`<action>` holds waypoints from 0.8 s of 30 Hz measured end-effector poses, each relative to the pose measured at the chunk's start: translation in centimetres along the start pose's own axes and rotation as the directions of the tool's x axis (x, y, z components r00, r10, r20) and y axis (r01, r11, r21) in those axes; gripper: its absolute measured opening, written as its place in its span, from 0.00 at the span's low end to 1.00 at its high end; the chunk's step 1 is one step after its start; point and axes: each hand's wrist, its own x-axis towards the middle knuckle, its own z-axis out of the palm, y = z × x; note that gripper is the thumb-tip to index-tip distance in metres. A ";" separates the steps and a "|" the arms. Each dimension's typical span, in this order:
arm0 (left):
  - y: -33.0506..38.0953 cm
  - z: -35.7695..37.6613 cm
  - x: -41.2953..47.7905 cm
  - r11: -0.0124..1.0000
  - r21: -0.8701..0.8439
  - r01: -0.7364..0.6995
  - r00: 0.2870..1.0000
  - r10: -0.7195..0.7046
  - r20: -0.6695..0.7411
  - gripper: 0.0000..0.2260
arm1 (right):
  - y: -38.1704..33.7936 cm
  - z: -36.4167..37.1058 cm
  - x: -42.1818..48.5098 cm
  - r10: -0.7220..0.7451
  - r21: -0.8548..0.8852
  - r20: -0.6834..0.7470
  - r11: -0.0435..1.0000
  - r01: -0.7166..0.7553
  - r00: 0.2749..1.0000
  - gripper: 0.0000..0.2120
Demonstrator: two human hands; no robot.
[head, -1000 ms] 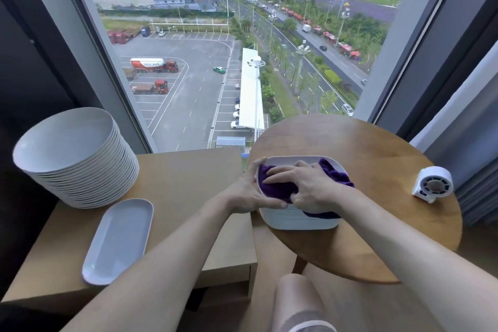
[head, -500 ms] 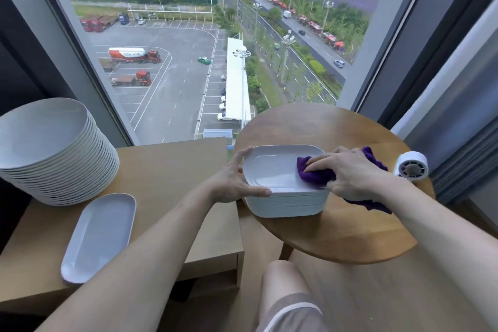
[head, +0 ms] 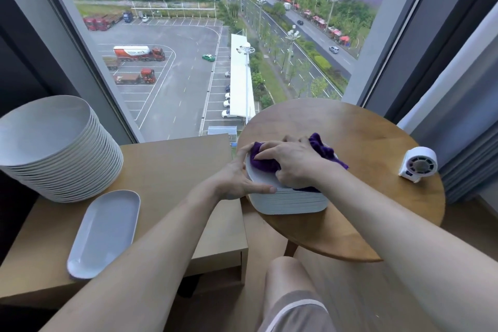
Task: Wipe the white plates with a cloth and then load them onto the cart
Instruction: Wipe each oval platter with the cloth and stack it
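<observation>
- Seemingly mid-wipe, in the head view, the right hand (head: 293,163) is bunched over a purple fleecy cloth (head: 324,151). It presses the cloth onto the top of a stack of white rounded-rectangular plates (head: 289,201). The stack sits at the near-left side of a round wooden desk (head: 372,143).
- The left hand (head: 237,183) is spread wide, thumb along the stack's near rim and fingers at its far-left corner. It braces the stack rather than clasping it.
- Risk: the stack stands close to the desk's rim. If the bracing hand slips, a hard sideways stroke could slide the top plate off its neighbours or nudge the pile toward the edge.
- Risk: the plates look slick, hard and brittle, so a fall would likely chip or break them. Lifting one for loading with the cloth bunched in the same hand could weaken the grip.
- Materials: the cloth appears soft, plush and crumpled. The plates are glossy, thin-rimmed and tightly nested.
- To the left, a pale rectangular wooden desk (head: 172,170) carries a tall stack of round white plates (head: 56,143). An oblong white plate (head: 103,232) lies just beside that stack, where a passing elbow could knock either.
- A small white round-cased fan (head: 417,164) stands on the round desk, well apart from the plates. No cart can be identified for certain.
</observation>
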 end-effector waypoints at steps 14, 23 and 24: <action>1.0 -0.4 -0.2 1.000 0.013 0.024 0.999 -0.025 0.042 0.56 | 5.0 1.6 -6.3 -0.029 -0.021 0.042 0.999 0.030 0.999 0.36; 0.8 -0.2 0.0 0.999 0.004 0.048 0.998 -0.048 0.036 0.58 | 7.0 -0.2 -3.4 0.155 0.008 0.034 0.988 -0.156 0.987 0.32; 0.9 -0.2 0.0 0.999 0.009 0.051 0.998 -0.051 0.043 0.59 | 6.4 -0.4 -2.8 0.154 0.008 0.037 0.988 -0.155 0.987 0.32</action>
